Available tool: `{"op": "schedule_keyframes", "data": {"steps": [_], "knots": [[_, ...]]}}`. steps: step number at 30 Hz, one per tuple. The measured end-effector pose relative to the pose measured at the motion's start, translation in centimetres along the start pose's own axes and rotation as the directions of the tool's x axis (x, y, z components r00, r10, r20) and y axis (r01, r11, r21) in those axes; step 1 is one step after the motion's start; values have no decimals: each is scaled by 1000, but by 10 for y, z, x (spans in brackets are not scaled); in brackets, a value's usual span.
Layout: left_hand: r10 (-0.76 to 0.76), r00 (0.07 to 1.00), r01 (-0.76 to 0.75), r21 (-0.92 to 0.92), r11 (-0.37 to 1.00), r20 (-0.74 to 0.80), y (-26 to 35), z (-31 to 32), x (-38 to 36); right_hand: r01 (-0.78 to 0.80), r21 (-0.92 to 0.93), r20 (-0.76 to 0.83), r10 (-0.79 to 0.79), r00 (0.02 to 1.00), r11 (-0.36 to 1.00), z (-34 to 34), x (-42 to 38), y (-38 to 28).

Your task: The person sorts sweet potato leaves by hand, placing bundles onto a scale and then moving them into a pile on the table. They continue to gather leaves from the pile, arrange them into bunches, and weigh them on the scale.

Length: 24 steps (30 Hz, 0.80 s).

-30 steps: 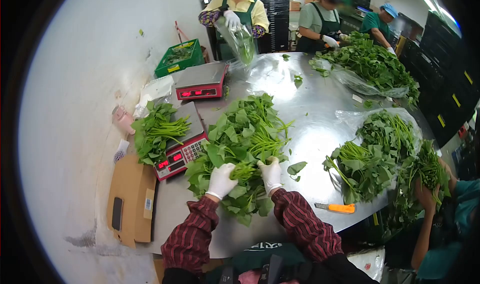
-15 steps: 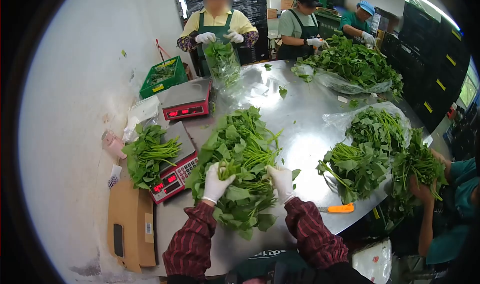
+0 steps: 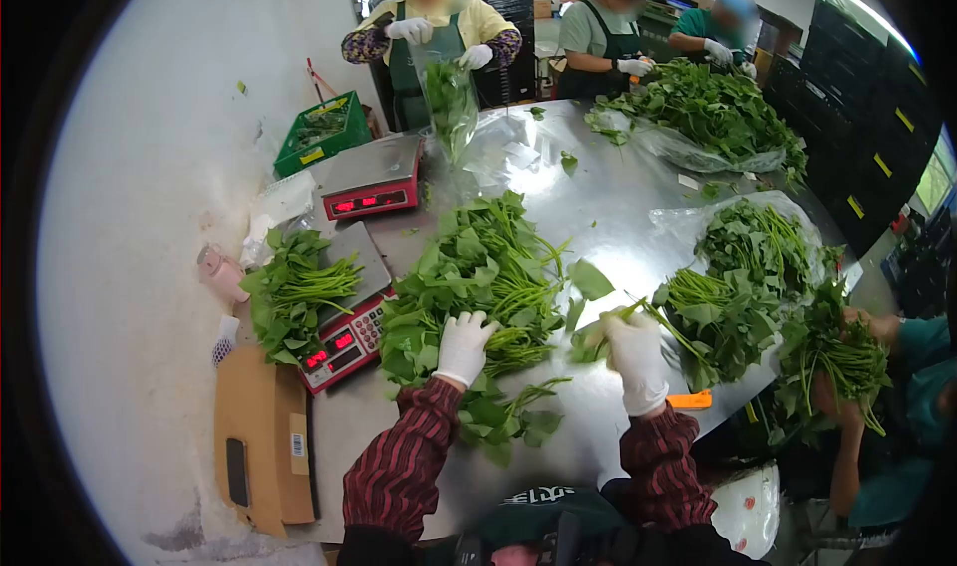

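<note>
In front of me a large heap of leafy green stems (image 3: 488, 277) lies on the metal table. My left hand (image 3: 466, 347), in a white glove, is at the heap's near side, its fingers curled over the greens. To the right of the heap, my gloved right hand (image 3: 636, 357) is closed on a few leafy stems (image 3: 590, 342), held apart from the pile. An orange-handled knife (image 3: 690, 400) lies beside my right wrist, its blade hidden. A smaller bunch of greens (image 3: 294, 292) rests on the red scale (image 3: 344, 352) to my left.
Another red scale (image 3: 371, 172) and a green crate (image 3: 324, 133) stand further back. A cardboard box (image 3: 261, 436) is at the left edge. More greens (image 3: 733, 302) lie on plastic at right, near a co-worker's hands. Across the table, a co-worker holds a filled clear bag (image 3: 451, 98).
My right hand has moved right, away from the heap, with leafy stems in it. My left hand has shifted slightly right along the greens. The co-worker opposite has raised one hand above the bag.
</note>
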<state>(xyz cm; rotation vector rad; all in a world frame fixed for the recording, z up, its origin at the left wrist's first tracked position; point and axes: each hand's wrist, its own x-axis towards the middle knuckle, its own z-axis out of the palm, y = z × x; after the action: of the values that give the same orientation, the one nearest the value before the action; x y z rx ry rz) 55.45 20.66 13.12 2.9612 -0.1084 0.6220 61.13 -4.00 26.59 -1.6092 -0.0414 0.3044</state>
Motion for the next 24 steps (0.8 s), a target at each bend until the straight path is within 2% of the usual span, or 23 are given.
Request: {"op": "schedule_keyframes", "data": {"steps": [2, 3, 5, 7, 8, 9, 10, 11, 13, 14, 15, 16, 17, 18, 19, 21, 22, 23, 24], "knots": [[-34, 993, 19, 133, 991, 112, -3, 18, 6, -112, -179, 130, 137, 982, 977, -6, -14, 18], [-33, 993, 20, 121, 992, 110, -5, 18, 9, -172, -279, 207, 234, 950, 945, -9, -18, 33], [-57, 997, 58, -14, 998, 49, -11, 8, 12, -278, -221, 334, 340, 879, 935, -15, -26, 86], [-111, 993, 115, -183, 976, 33, -25, -5, 14, -600, -13, 433, 545, 717, 800, -1, -31, 174], [-183, 983, 180, -282, 942, 18, -29, -18, 17, -601, -9, 434, 545, 718, 799, 16, -30, 208], [-257, 966, 243, -376, 894, 13, -34, -30, 18, -315, -13, 442, 288, 850, 949, 36, -29, 238], [-358, 933, 320, -555, 768, 42, -45, -32, 14, 4, -13, 453, 2, 891, 1000, 51, -28, 256], [-387, 922, 326, -599, 732, 29, -69, -24, 10, 3, -6, 459, 0, 888, 1000, 62, -20, 257], [-454, 872, 344, -890, 301, 184, -68, -77, 13, -211, -267, 333, 296, 895, 940, 81, 3, 250], [-474, 873, 276, -921, 274, 120, -72, -95, 11, 284, -765, 363, 23, 932, 578, 77, 14, 273], [-496, 867, 201, -947, 250, 53, -78, -111, 8, 520, -792, 547, -7, 837, 321, 71, 5, 261], [-534, 841, 232, -951, 205, 90, -89, -127, 0, 298, -770, 401, 63, 914, 564, 57, -10, 245], [-526, 849, 161, -970, 184, 41, -91, -145, -6, -159, -496, 147, 263, 954, 854, 50, -31, 213], [-508, 860, 155, -972, 175, 46, -94, -164, -13, -33, -555, 242, 199, 950, 831, 37, -48, 175], [-488, 871, 156, -974, 163, 58, -97, -179, -22, -242, -437, 239, 371, 897, 866, 33, -69, 124], [-470, 881, 126, -982, 142, 45, -96, -192, -42, -314, -355, 306, 427, 851, 881, 38, -91, 48], [-433, 889, 190, -980, 63, 145, -86, -199, -49, -313, -357, 310, 427, 849, 880, 47, -94, 33], [-385, 892, 253, -968, -12, 238, -72, -206, -54, -223, -213, 379, 291, 879, 951, 58, -97, 20], [-344, 893, 315, -949, 21, 289, -53, -213, -58, -128, -60, 429, 141, 892, 990, 72, -99, 12]]}}
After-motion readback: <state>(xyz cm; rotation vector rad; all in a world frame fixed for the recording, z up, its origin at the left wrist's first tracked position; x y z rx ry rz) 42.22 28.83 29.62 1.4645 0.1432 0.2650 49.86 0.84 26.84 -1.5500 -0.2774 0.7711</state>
